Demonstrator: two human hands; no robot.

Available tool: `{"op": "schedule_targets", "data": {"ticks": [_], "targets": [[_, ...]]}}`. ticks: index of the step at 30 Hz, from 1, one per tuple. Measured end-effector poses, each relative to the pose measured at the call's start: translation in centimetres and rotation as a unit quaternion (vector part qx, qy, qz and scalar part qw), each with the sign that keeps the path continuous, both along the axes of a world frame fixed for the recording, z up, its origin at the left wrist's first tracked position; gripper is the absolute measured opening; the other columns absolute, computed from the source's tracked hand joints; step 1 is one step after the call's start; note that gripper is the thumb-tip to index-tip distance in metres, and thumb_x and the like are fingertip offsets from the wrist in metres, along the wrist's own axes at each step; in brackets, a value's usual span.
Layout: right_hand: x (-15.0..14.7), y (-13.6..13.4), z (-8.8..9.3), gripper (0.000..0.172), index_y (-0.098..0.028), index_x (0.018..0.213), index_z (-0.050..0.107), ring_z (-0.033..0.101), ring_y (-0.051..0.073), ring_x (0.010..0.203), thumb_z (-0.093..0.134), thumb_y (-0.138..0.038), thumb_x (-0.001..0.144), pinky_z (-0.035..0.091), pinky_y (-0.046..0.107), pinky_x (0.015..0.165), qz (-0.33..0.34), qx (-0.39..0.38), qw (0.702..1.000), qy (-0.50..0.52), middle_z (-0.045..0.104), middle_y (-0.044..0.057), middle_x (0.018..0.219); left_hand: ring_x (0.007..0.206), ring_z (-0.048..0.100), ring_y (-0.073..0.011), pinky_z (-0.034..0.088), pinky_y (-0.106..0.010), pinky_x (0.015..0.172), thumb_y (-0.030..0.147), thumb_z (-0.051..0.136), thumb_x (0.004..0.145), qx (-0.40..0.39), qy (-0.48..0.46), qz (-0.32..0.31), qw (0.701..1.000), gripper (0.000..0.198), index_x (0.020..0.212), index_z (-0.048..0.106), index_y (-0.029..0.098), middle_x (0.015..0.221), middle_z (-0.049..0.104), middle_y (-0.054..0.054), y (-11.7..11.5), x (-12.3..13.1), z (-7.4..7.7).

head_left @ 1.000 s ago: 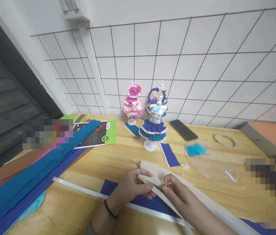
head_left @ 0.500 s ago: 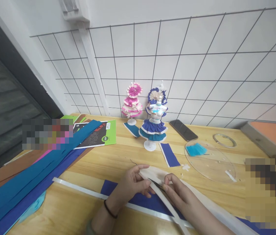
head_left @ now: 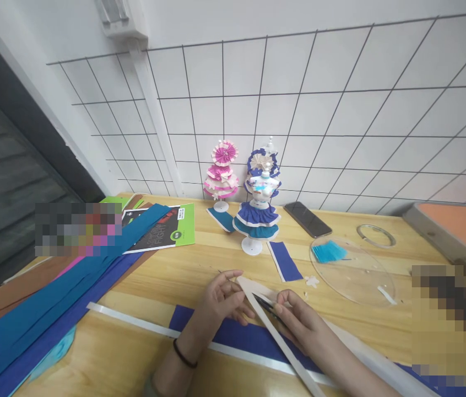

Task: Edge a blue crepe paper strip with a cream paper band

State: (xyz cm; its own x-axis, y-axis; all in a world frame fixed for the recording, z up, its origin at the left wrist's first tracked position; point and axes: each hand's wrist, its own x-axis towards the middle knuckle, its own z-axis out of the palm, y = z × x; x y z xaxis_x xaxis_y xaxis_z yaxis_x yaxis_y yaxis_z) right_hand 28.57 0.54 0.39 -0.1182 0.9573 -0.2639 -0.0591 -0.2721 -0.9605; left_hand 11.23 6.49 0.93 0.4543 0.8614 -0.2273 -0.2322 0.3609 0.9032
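My right hand (head_left: 299,317) is closed around a pair of dark, narrow-bladed scissors (head_left: 264,302), whose tips point left. The blades lie between a thin cream strip (head_left: 280,342) and the wider cream crepe paper (head_left: 342,336); the two meet at a pointed end. Beside that end is my left hand (head_left: 225,300), its fingers apart and curved, with a dark band on the wrist. No paper shows pinched in it. Beneath both hands lies a dark blue crepe paper piece (head_left: 241,336) with a white strip (head_left: 134,318) along its near edge.
Small dress forms stand at the back: one in pink ruffles (head_left: 221,182), one in blue and teal ruffles (head_left: 256,220), another behind. A phone (head_left: 308,219), a clear round plate (head_left: 357,281) and a tape ring (head_left: 376,235) lie rightward. Long teal paper (head_left: 71,281) covers the left.
My left hand's fingers have come off the pointed end of the cream paper and spread. The scissors show more of their blades, and the thin strip lies straighter. The view shifted slightly.
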Motion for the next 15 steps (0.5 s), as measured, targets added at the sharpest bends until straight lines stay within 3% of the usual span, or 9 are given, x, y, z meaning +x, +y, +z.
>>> {"op": "schedule_targets", "data": {"ticks": [6, 10, 15], "targets": [[-0.09, -0.05, -0.18, 0.039, -0.023, 0.074, 0.035, 0.021, 0.008, 0.046, 0.047, -0.060, 0.077, 0.016, 0.021, 0.045, 0.007, -0.012, 1.000, 0.000, 0.027, -0.010, 0.055, 0.050, 0.060, -0.0156, 0.047, -0.023, 0.042, 0.031, 0.069, 0.066, 0.044, 0.050, 0.012, 0.998, 0.051, 0.108, 0.047, 0.014, 0.056, 0.058, 0.003, 0.17, 0.11, -0.63], [-0.26, -0.09, -0.12, 0.037, -0.024, 0.076, 0.034, 0.020, 0.007, 0.045, 0.045, -0.059, 0.079, 0.015, 0.021, 0.043, 0.016, -0.013, 1.000, -0.008, 0.025, -0.011, 0.052, 0.051, 0.056, -0.0115, 0.046, -0.024, 0.052, 0.028, 0.066, 0.068, 0.083, 0.078, 0.032, 0.993, 0.043, 0.106, 0.050, 0.013, 0.058, 0.058, 0.004, 0.33, 0.03, -0.78], [-0.55, -0.15, 0.31, 0.034, -0.024, 0.078, 0.033, 0.019, 0.008, 0.044, 0.041, -0.057, 0.082, 0.015, 0.020, 0.041, 0.019, -0.017, 0.999, -0.030, 0.024, -0.011, 0.052, 0.058, 0.056, -0.0122, 0.043, -0.025, 0.062, 0.025, 0.066, 0.067, 0.086, 0.080, 0.044, 0.992, 0.039, 0.103, 0.054, 0.014, 0.058, 0.054, 0.005, 0.34, -0.03, -0.73]]}}
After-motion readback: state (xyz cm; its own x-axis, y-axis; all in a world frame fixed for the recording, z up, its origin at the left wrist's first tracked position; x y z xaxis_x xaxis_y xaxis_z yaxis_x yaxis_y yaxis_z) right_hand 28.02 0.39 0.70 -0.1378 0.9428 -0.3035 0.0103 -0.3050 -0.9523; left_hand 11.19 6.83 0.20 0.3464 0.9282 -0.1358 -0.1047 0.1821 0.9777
